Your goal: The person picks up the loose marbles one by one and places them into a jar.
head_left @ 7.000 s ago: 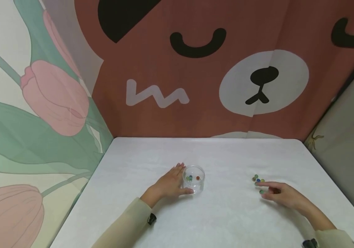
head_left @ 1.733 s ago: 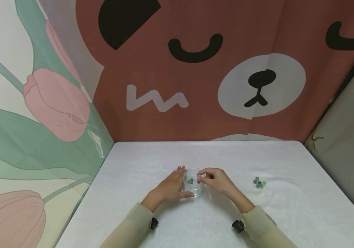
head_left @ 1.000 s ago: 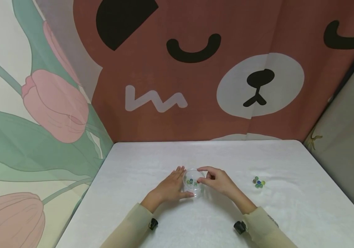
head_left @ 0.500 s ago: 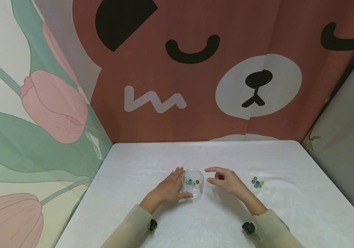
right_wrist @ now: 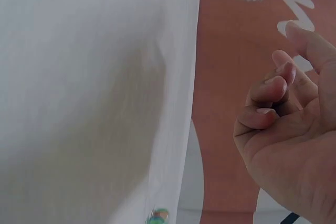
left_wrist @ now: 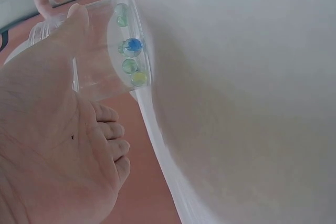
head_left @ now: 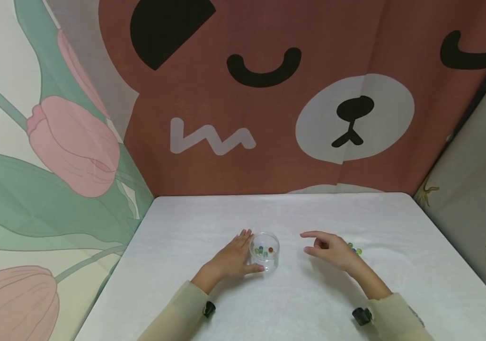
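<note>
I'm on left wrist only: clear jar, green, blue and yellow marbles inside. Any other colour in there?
Observer: Yes, the head view shows a red marble inside the jar too.

Operator: And the right hand, carrying something?

Observer: Nothing shows in it, in either the head or the right wrist view.

Operator: Anything loose outside?

Observer: Yes, a few marbles lie on the table, partly hidden behind that hand in the head view, so no exact count.
</note>
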A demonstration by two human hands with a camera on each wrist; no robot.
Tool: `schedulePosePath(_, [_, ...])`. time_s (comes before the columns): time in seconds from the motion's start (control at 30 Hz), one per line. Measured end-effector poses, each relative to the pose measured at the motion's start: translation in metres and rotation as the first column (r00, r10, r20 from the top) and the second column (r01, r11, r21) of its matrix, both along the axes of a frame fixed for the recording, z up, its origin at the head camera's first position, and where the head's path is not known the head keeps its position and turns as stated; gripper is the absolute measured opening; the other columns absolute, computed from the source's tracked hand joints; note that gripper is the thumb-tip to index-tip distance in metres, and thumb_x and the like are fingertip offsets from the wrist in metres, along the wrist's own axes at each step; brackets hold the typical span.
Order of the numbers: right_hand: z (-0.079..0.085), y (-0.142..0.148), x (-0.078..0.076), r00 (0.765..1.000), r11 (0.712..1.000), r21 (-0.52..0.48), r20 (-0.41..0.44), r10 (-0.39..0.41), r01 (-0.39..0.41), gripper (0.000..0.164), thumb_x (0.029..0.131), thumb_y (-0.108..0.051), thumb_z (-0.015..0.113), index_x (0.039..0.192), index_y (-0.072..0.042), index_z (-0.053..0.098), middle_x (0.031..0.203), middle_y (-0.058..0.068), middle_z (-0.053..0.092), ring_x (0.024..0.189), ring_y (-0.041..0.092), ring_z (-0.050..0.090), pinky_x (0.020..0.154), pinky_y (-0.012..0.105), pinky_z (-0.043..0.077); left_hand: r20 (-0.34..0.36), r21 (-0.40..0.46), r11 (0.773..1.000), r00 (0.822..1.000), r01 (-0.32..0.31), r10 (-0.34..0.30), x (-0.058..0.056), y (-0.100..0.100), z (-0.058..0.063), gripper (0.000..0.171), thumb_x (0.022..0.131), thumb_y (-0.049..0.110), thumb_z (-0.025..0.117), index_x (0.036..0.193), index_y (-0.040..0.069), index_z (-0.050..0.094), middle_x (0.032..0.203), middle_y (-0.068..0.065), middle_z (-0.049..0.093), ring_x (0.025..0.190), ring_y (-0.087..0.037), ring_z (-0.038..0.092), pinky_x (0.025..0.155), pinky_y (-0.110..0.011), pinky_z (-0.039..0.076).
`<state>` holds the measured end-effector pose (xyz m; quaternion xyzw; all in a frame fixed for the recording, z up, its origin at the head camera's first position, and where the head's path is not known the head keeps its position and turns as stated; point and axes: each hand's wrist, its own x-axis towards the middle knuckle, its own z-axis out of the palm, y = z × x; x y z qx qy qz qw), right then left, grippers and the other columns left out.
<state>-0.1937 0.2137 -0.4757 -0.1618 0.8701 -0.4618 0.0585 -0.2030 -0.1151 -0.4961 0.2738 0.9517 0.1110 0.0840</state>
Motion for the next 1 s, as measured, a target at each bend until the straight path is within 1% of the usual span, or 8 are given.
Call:
schedulePosePath(0.13, [0.000,0.011,0.001,1.000,1.000,0.002,-0.010,0.000,0.000,0.040,0.093,-0.025,0.075,0.130,-0.012,0.068,0.078,0.000,0.056,0.064,0.007,0.047,0.054,0.022,0.041,0.001,0.006,1.000,1.000,-0.002,0.002,-0.001,0.000,-0.001,0.106,0.090,0.073,0.054,0.160,0.000,0.022,0.168,-0.015,0.017,0.157,-0.026,0.012,0.128,-0.038,0.015])
schedulePosePath(0.37, [0.003,0.032,0.005,0.999,1.000,-0.007,-0.023,0.026,-0.026,0.045,0.094,-0.026,0.074,0.133,-0.007,0.065,0.079,0.000,0.056,0.065,0.005,0.046,0.054,0.022,0.041,0.004,0.003,1.000,1.000,-0.001,0.001,-0.001,0.000,-0.001,0.107,0.090,0.073,0.054,0.160,0.000,0.021,0.168,-0.014,0.017,0.157,-0.026,0.011,0.128,-0.038,0.014])
schedulePosePath(0.53, [0.006,0.046,0.008,1.000,1.000,-0.006,-0.003,0.015,-0.015,0.046,0.094,-0.026,0.074,0.135,-0.007,0.063,0.081,0.001,0.055,0.065,0.005,0.045,0.053,0.023,0.041,0.001,-0.006,1.000,1.000,-0.001,0.001,-0.001,0.000,-0.001,0.107,0.090,0.074,0.054,0.160,0.000,0.021,0.168,-0.014,0.017,0.157,-0.026,0.011,0.128,-0.038,0.014])
schedulePosePath(0.67, [0.007,0.056,0.011,1.000,1.000,0.010,-0.001,0.007,-0.007,0.048,0.095,-0.026,0.073,0.137,-0.004,0.062,0.082,0.001,0.055,0.067,0.005,0.046,0.054,0.023,0.041,0.002,-0.005,1.000,1.000,-0.002,0.002,-0.001,0.000,-0.001,0.107,0.090,0.074,0.054,0.160,0.000,0.022,0.168,-0.014,0.017,0.157,-0.026,0.012,0.128,-0.038,0.015])
schedulePosePath(0.83, [0.005,0.067,0.013,1.000,0.999,0.031,0.004,-0.020,0.020,0.048,0.095,-0.026,0.073,0.136,-0.005,0.062,0.082,0.001,0.056,0.068,0.005,0.047,0.055,0.024,0.041,0.010,0.001,1.000,1.000,-0.006,0.006,-0.001,0.000,-0.001,0.107,0.090,0.073,0.055,0.160,0.000,0.022,0.168,-0.014,0.017,0.157,-0.026,0.011,0.128,-0.038,0.014])
schedulePosePath(1.0, [0.003,0.078,0.014,1.000,0.999,0.043,0.010,-0.022,0.022,0.048,0.095,-0.025,0.073,0.137,-0.005,0.061,0.083,0.002,0.056,0.069,0.005,0.047,0.054,0.024,0.041,0.011,0.000,1.000,1.000,-0.005,0.005,-0.002,0.000,-0.003,0.107,0.090,0.074,0.055,0.160,0.000,0.021,0.169,-0.014,0.016,0.157,-0.025,0.011,0.128,-0.037,0.014])
